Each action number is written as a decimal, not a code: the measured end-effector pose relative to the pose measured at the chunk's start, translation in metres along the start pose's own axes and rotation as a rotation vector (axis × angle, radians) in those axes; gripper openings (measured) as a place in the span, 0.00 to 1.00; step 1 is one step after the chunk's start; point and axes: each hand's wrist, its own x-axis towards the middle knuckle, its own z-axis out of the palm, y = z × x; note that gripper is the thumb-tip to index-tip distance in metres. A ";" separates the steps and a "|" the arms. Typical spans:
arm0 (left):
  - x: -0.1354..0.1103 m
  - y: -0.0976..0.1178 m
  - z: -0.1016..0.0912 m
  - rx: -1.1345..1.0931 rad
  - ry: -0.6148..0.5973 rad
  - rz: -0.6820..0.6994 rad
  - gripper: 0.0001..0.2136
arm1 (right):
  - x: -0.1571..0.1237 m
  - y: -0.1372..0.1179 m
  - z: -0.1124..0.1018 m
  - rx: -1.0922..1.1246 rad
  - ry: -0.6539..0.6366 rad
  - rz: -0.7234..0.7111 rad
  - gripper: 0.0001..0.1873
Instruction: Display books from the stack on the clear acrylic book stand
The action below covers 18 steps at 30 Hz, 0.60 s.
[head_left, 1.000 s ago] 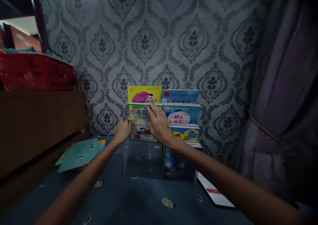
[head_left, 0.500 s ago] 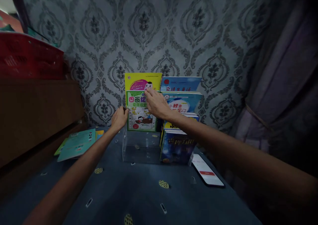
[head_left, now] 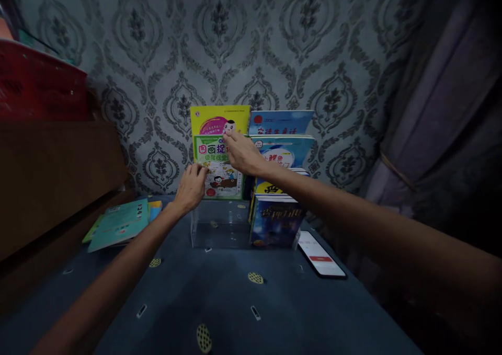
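A green-bordered picture book (head_left: 221, 180) stands upright in a clear acrylic book rack (head_left: 219, 235), in front of a yellow book (head_left: 204, 115). My right hand (head_left: 243, 153) is closed at the upper right of the green book, thumb and fingers at its top edge. Low on that book's left side, my left hand (head_left: 191, 187) has its fingers bent against the edge and cover; its fingertips are partly hidden. To the right stand a blue book (head_left: 282, 119), a light-blue book (head_left: 300, 151), yellow-covered books (head_left: 270, 188) and dark-blue books (head_left: 276, 224), overlapping in tiers.
Flat on the dark patterned cloth (head_left: 219, 297) lie several thin teal and green books (head_left: 123, 221) at left. A phone (head_left: 321, 258) with a lit screen lies right of the rack. A red basket (head_left: 43, 83) sits on a brown cabinet (head_left: 58, 161). A curtain (head_left: 408, 151) hangs at right.
My left hand has shifted rightward from the green book's edge onto the front of its cover. My right hand stays at its top. The whole view has shifted slightly.
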 end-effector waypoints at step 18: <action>-0.050 -0.003 0.009 -0.164 0.018 0.020 0.14 | -0.040 -0.018 0.003 0.174 0.264 -0.052 0.25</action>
